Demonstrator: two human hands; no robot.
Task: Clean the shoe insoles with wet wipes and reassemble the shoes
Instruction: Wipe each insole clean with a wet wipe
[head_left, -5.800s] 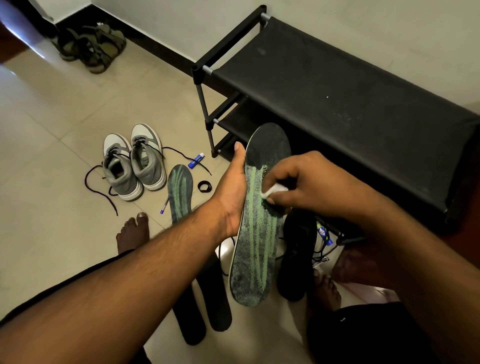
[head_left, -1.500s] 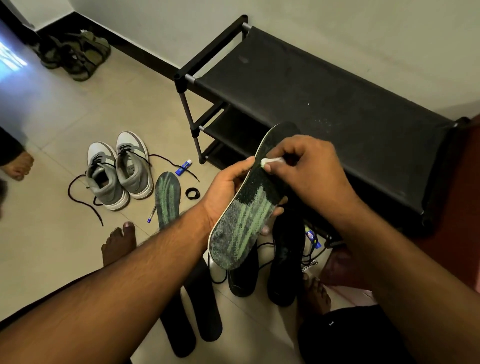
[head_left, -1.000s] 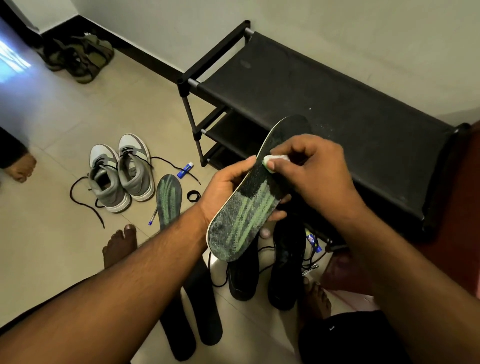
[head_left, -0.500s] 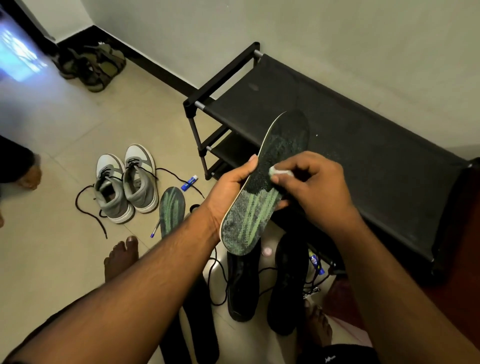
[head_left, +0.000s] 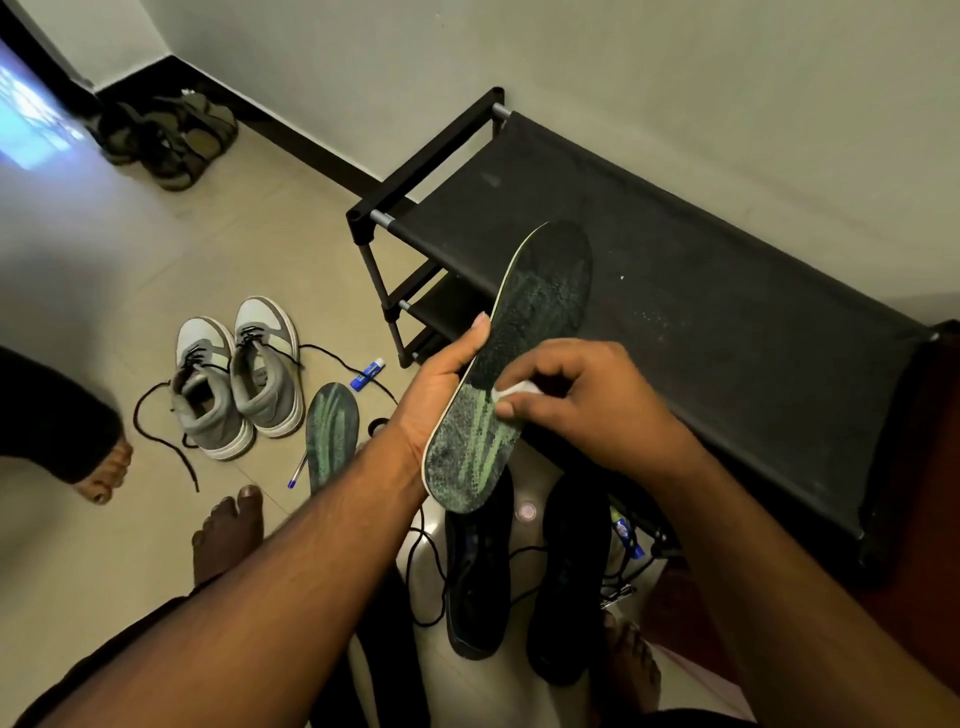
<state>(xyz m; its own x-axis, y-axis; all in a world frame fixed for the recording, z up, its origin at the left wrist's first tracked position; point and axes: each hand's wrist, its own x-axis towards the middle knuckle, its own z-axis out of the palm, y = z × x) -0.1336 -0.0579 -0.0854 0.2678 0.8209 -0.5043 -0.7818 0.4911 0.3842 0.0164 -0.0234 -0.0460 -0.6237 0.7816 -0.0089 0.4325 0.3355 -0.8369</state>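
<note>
The right hand (head_left: 582, 410) has moved the wipe (head_left: 517, 391) down from the insole's (head_left: 511, 364) upper part to its middle. The insole now stands steeper again.
</note>
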